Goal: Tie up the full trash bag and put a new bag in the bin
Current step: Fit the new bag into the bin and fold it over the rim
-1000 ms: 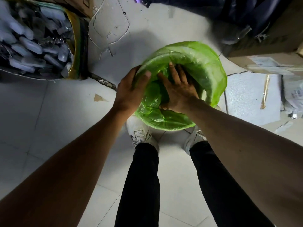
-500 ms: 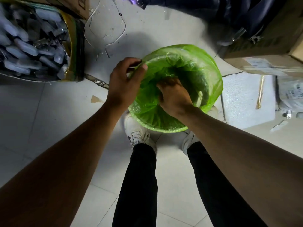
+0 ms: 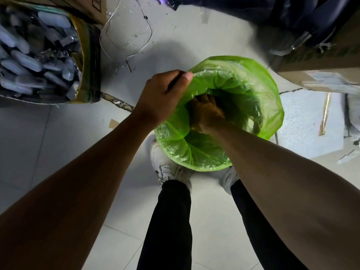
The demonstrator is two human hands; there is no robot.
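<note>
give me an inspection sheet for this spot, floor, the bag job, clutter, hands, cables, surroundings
Surface: pale tiled floor, scraps and debris scattered.
Job's things: green bag lines the bin, edge folded over the rim; tied full bag nothing seen.
Clutter: cardboard scrap; white foam slab.
Hands: left hand in a grip on the bag edge; right hand pushed down inside the bag, its grip hidden.
Cables: loose wire loop on the floor.
Surroundings: box of wrapped items on the left; cardboard box on the right.
</note>
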